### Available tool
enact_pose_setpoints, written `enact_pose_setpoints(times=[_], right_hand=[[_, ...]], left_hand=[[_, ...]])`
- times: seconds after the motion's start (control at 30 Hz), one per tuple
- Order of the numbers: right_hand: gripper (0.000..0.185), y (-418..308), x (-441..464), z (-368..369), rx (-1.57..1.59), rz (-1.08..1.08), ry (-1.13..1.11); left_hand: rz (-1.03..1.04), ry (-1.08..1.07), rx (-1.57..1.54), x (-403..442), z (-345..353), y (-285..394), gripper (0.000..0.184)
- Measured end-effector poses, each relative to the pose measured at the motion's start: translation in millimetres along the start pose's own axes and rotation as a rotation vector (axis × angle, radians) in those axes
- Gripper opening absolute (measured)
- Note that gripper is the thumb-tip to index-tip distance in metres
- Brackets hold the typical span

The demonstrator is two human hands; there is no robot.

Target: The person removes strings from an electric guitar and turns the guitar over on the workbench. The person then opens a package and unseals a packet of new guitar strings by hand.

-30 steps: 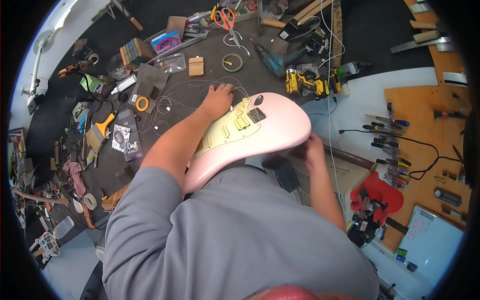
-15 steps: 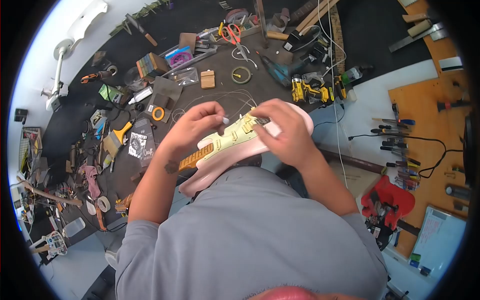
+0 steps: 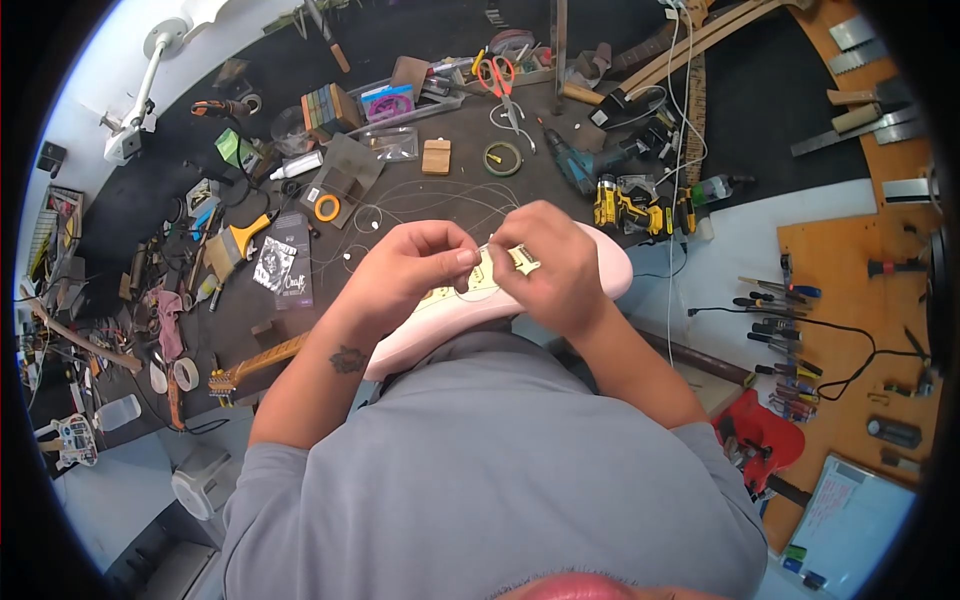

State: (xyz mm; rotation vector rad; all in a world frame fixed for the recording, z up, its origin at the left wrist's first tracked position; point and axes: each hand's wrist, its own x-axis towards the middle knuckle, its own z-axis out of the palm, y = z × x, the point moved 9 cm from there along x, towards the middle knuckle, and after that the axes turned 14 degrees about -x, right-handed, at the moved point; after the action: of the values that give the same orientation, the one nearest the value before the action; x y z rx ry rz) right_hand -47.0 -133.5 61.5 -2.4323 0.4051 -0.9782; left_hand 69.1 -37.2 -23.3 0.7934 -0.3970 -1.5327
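A pale pink electric guitar (image 3: 608, 258) lies across my lap, its neck (image 3: 275, 355) pointing left beneath my left forearm. My left hand (image 3: 425, 262) is above the body, thumb and fingertips pinched together; what they hold is hidden. Close to its right, my right hand (image 3: 553, 268) has its fingers curled in over the pickguard (image 3: 520, 262), and its fingertips are partly hidden. A thin, wire-like loop shows faintly just below my left fingertips. Both hands cover most of the pickups and the bridge area.
Thin loose wires (image 3: 400, 188) curl over the dark bench behind the guitar. Beyond are a tape roll (image 3: 502, 158), orange scissors (image 3: 497, 78), a teal drill (image 3: 570, 160) and a yellow power tool (image 3: 625, 207). A brush (image 3: 240, 238) lies left; screwdrivers (image 3: 785, 330) hang right.
My hands have come closer together over the guitar. The small white piece at my left fingertips is no longer visible. The view has shifted, and the headstock now shows at left.
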Motion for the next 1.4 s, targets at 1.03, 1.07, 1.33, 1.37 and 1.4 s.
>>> enact_pose_setpoints(times=[1.03,1.07,1.33,1.37,1.4], right_hand=[[0.018,54.3,-34.2,31.6,0.469,0.546,-0.415],[0.018,50.5,-30.4,28.8,0.337,0.473,-0.434],[0.038,34.9,-23.5,10.1,0.148,0.475,-0.107],[0.040,35.4,-26.0,11.4,0.211,0.463,-0.073],[0.040,34.9,-26.2,11.9,0.245,0.470,-0.061]], left_hand=[[0.189,0.258,0.175,-2.4,-20.7,15.3,0.018],[0.198,0.237,0.161,-2.1,-21.5,13.7,0.018],[0.370,0.381,0.698,-15.0,-3.4,24.2,0.013],[0.447,0.371,0.755,-17.0,2.1,27.5,0.010],[0.407,0.349,0.721,-16.2,1.6,24.4,0.010]])
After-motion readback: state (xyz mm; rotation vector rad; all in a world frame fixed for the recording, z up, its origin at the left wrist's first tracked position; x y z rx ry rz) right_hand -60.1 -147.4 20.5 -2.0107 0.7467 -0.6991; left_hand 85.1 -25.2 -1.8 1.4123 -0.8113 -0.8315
